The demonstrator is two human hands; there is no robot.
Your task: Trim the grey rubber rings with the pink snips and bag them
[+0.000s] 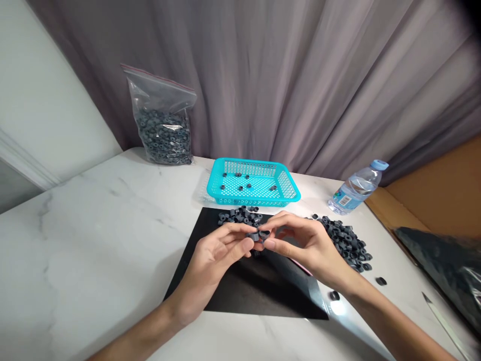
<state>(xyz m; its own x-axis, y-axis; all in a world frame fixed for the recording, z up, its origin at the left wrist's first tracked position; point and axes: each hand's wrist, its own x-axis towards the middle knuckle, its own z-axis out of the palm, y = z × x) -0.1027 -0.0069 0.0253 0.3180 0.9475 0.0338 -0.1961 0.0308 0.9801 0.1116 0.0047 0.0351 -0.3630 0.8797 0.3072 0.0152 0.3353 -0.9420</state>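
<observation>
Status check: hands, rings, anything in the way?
Left hand and right hand holding two dark rings above black sheet. Small heap of rings between hands and turquoise basket. Larger heap right of the right hand.

held rings (255, 236) partly hidden, cardboard (443, 195) cut off right

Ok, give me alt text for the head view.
The left hand and right hand hold small dark ring-shaped parts above a black mat. Behind, a turquoise basket contains more; a pile and a water bottle sit at right.
</observation>
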